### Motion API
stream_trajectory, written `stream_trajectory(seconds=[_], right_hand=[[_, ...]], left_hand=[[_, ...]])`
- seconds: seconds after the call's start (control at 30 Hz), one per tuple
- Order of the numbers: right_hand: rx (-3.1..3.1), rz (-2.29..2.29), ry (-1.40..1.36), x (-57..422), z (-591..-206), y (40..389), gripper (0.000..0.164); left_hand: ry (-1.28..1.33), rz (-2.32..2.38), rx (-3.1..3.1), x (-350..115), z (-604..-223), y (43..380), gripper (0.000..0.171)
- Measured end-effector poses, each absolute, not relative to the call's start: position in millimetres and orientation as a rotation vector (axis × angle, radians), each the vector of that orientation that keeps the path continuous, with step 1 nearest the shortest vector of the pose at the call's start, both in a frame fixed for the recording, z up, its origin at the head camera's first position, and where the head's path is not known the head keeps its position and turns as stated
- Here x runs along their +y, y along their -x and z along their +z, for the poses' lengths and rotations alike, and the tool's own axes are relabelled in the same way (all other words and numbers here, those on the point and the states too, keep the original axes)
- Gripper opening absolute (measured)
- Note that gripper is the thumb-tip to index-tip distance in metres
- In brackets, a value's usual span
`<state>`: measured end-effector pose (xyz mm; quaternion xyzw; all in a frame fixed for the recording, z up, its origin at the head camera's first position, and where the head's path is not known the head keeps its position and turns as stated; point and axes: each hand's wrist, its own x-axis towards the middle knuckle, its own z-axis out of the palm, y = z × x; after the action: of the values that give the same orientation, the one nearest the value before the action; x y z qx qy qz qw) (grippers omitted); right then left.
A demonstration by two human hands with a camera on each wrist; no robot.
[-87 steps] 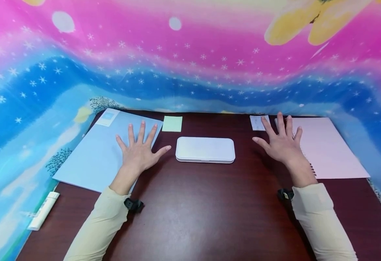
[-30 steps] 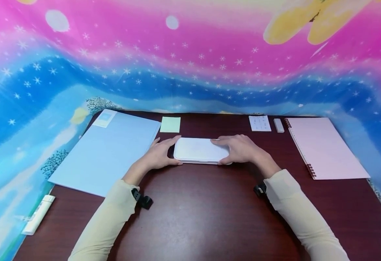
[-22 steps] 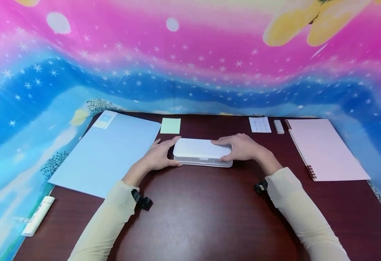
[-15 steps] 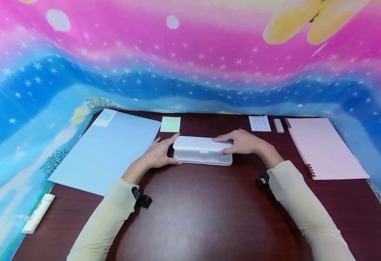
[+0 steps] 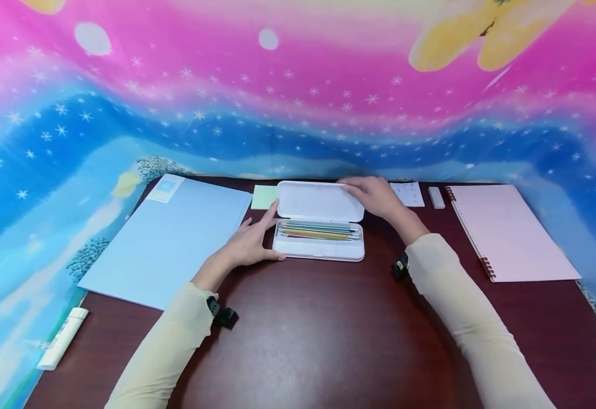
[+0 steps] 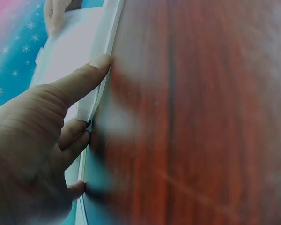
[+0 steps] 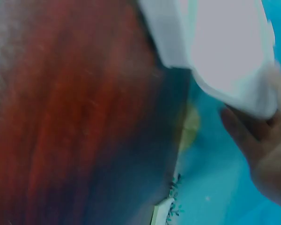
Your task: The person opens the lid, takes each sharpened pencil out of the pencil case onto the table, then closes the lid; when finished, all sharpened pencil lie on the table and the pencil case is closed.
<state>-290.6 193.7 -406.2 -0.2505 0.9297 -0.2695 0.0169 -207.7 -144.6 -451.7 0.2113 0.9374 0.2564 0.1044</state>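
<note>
A white pencil case (image 5: 318,250) lies with its lid (image 5: 320,201) swung back on the hinge. Several pencils (image 5: 318,230) lie side by side along the rear of its tray, and the front compartment shows bare white. My left hand (image 5: 242,243) grips the left end of the case, thumb at the front edge and forefinger reaching toward the hinge. In the left wrist view the thumb (image 6: 79,79) presses on the case's rim. My right hand (image 5: 380,201) holds the lid by its upper right corner; the right wrist view is blurred, with fingers (image 7: 246,136) behind the lid.
A blue folder (image 5: 175,238) lies left, with a glue stick (image 5: 63,339) nearer me. Green sticky notes (image 5: 264,197) sit partly behind the lid. To the right are a white note (image 5: 411,193), an eraser (image 5: 436,197) and a pink spiral notebook (image 5: 515,233). A patterned cloth (image 5: 298,125) hangs behind.
Both hands came in from either side to the pencil case. My right hand raised the lid up and back, bringing the pencils into view, while my left hand stayed at the left end.
</note>
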Motion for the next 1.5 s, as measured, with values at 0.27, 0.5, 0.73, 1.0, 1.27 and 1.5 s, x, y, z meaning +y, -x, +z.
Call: stream_trajectory(seconds=[0.27, 0.5, 0.73, 1.0, 1.27, 1.5], right_hand=[[2.971, -0.434, 0.960, 178.2, -420.4, 294.3, 0.050], [2.678, -0.449, 0.815, 174.5, -425.5, 300.2, 0.055], [2.645, -0.450, 0.780, 175.9, -419.6, 301.8, 0.056], [2.777, -0.534, 0.917, 182.7, -390.3, 283.9, 0.060], [2.770, -0.702, 0.818, 197.8, -381.1, 258.5, 0.045], [2.725, -0.651, 0.799, 199.9, -402.6, 247.7, 0.029]], left_hand=[[-0.588, 0.642, 2.743, -143.6, -446.1, 209.6, 0.118], [-0.561, 0.594, 2.739, -141.0, -443.2, 206.9, 0.108], [-0.566, 0.579, 2.744, -134.6, -442.8, 206.0, 0.102], [-0.594, 0.461, 2.817, -127.4, -444.5, 202.0, 0.102], [-0.589, 0.451, 2.810, -132.7, -443.0, 204.5, 0.102], [-0.591, 0.399, 2.800, -138.9, -439.8, 203.9, 0.102]])
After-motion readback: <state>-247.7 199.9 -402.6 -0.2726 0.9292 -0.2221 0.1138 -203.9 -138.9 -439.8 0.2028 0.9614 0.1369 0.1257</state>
